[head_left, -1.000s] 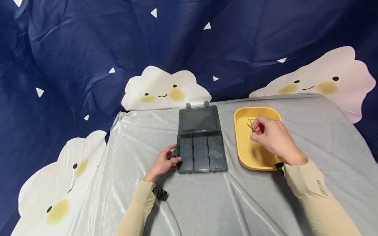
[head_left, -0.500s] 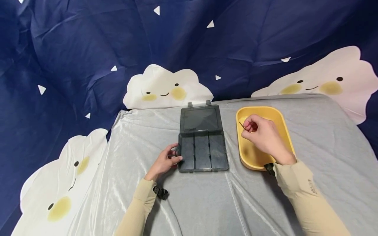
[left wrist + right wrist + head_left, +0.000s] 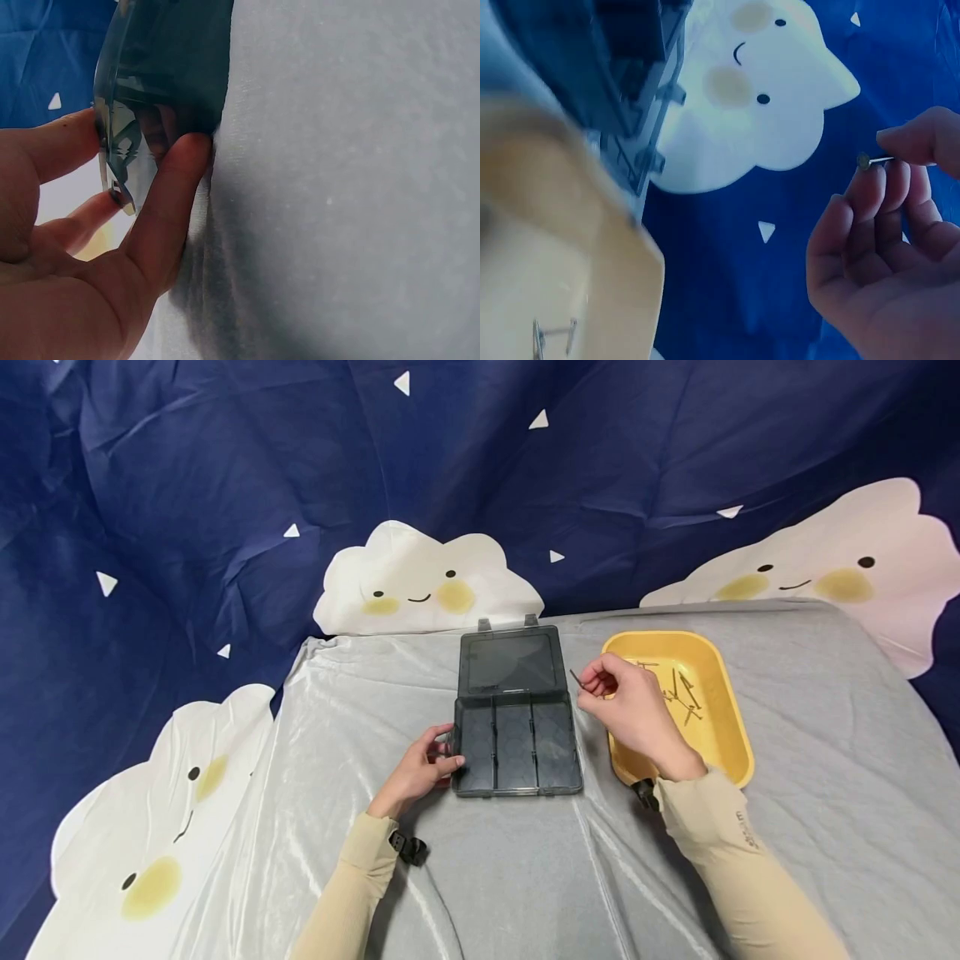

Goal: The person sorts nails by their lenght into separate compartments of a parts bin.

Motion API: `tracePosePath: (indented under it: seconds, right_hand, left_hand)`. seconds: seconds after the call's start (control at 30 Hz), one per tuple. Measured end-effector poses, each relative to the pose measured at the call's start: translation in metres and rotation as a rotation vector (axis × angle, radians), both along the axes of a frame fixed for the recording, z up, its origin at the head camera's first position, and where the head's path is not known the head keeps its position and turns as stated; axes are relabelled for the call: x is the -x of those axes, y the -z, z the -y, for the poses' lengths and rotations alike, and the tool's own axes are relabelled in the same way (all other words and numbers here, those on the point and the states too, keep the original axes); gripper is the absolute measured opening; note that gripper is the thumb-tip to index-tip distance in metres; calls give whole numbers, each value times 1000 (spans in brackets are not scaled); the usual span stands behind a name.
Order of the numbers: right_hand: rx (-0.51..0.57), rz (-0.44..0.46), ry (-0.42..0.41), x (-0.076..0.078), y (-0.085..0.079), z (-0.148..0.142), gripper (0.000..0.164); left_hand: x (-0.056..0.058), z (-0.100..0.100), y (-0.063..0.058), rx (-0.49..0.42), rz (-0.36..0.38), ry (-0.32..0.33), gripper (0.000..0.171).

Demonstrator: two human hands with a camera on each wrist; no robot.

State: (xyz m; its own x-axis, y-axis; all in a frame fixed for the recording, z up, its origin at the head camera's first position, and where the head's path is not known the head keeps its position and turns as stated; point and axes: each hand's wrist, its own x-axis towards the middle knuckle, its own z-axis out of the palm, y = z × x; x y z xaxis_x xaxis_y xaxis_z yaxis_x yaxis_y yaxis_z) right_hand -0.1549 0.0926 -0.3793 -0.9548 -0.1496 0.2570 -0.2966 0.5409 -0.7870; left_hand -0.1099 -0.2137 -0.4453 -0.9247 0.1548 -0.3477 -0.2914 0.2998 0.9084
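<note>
A dark translucent storage box [image 3: 553, 747] with long compartments lies with its lid [image 3: 512, 662] raised away from me. My left hand [image 3: 415, 771] grips the box's left side; in the left wrist view the thumb [image 3: 184, 161] presses low on the wall and the other fingers lie at the far edge. My right hand [image 3: 633, 708] is raised between the box and the yellow tray [image 3: 735, 743], overlapping the tray's left rim. Its thumb and fingertips pinch a thin nail [image 3: 877, 160], whose flat round head sticks out. Several more nails [image 3: 686, 693] lie loose in the tray.
Grey velvety cloth [image 3: 510, 877] covers the table, with folds in front of the box. Behind the table's far edge hangs a dark blue curtain [image 3: 450, 452] printed with clouds. Two hinged latches [image 3: 507, 622] stick out from the far edge of the lid.
My right hand has moved left from over the tray toward the box, carrying the nail and uncovering the other nails. My left hand has stayed at the box.
</note>
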Motion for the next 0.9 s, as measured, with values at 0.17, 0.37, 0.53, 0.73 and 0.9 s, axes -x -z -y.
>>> tracePosePath:
  seconds: [0.17, 0.37, 0.53, 0.73, 0.9]
  right_hand:
    - [52, 49, -11, 0, 4, 15, 10]
    - [74, 92, -61, 0, 8, 30, 11]
    - [49, 112, -112, 3, 18, 42, 10]
    - [17, 144, -127, 5, 29, 54, 11]
    - [-18, 162, -129, 5, 35, 61, 11]
  left_hand:
    - [-1, 0, -1, 4, -14, 1, 63]
    - [-1, 0, -1, 23, -20, 9, 64]
    - [-1, 0, -1, 19, -20, 9, 63]
    - [-2, 0, 0, 19, -30, 4, 63]
    - [-2, 1, 1, 17, -36, 7, 63]
